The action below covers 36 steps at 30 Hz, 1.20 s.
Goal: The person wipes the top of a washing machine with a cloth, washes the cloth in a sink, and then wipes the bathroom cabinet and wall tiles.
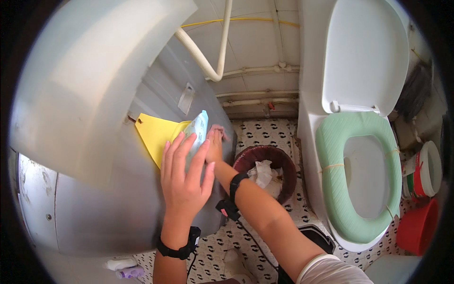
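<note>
**Working close in at a pale-blue packet (200,124)**

Holding the left hand (184,165) wide, with fingers spread in front of the packet's lower part. Reaching with the right hand (214,147) to just beside it; cannot tell whether gripping or only pressing. Showing above the fingers, overlapping a yellow piece (151,135) before the grey panel (106,210): the packet. Probably steadying or adjusting it; would call next for fingertips brought around its edge, gently.

Farther out, to the right, look into a dark-red bin (289,177) holding crumpled white paper (263,173). Beyond, note a toilet lid (366,57) raised above a green seat cover (333,177), then a banded bucket (414,177) and a red tub (416,232); cannot make out contents in either.
</note>
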Each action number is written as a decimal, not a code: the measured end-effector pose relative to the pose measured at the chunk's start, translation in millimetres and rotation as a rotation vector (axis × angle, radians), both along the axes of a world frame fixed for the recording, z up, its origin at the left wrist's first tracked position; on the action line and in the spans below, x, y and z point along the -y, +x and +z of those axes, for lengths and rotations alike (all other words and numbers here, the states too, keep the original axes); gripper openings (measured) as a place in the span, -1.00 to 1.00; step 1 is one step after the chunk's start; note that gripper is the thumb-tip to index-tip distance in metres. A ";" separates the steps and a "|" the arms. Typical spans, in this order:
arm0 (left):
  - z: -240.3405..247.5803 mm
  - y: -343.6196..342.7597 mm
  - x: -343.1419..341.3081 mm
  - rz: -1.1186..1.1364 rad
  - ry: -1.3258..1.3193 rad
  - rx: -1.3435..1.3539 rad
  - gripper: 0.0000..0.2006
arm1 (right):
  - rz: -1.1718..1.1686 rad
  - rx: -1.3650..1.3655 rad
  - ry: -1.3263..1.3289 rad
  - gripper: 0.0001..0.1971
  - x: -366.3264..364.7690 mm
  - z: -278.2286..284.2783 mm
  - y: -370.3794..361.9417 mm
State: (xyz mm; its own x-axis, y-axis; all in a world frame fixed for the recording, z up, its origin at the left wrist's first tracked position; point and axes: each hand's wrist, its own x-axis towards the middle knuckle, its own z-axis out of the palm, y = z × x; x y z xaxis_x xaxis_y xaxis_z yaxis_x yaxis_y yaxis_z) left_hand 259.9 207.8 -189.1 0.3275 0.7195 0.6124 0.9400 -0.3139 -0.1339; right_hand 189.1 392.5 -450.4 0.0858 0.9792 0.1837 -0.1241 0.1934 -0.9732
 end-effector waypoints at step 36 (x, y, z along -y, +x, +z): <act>-32.0 -28.4 13.4 0.024 0.031 0.112 -0.56 | 0.231 -0.174 -0.815 -0.35 201.8 -66.4 12.3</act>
